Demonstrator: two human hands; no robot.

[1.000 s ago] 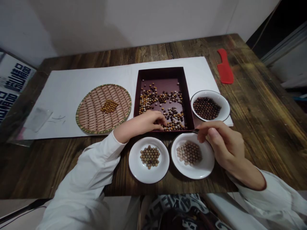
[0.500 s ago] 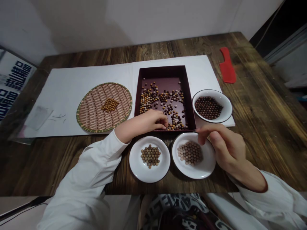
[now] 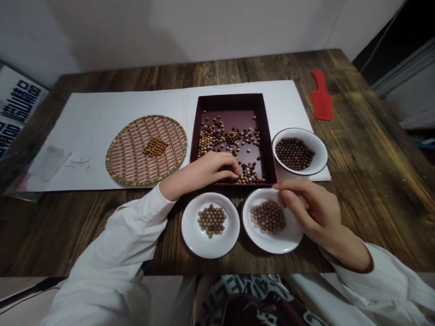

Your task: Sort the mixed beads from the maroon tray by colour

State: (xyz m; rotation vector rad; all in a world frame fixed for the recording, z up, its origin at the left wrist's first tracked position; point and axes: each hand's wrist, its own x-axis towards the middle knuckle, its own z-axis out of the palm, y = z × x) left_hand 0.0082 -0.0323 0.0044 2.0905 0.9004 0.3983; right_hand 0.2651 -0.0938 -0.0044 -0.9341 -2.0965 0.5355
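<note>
Pale wall rises behind our dark wood-grain bench (image 3: 370, 190), and a long white paper sheet (image 3: 102, 113) runs across it. On that sheet sits a maroon box tray (image 3: 231, 102), its floor scattered with mixed beads (image 3: 217, 136) in brown, tan, cream and near-black, thickest along the middle and by the near wall.

Our left hand (image 3: 210, 170) reaches over the near-left corner of the tray, fingers curled and tips down among the beads (image 3: 249, 174) heaped by the near wall. We cannot tell whether those fingers have hold of any bead. Our right hand (image 3: 316, 208) hangs just outside the tray, above the rim of a white plate (image 3: 246, 222), its thumb and fingers drawn close in a pinch. Whatever they may hold is too small or too hidden to make out.

That plate carries a neat patch of pinkish-tan beads (image 3: 267, 217). Beside it, a second white plate (image 3: 193, 235) holds speckled tan beads (image 3: 211, 220). A white bowl (image 3: 326, 154) just right of the tray holds dark brown beads (image 3: 294, 154). Left of the tray, a round woven bamboo tray (image 3: 186, 147) bears a small patch of golden beads (image 3: 155, 147). Beyond the bowl, a red plastic comb (image 3: 321, 97) lies directly on the bench.
</note>
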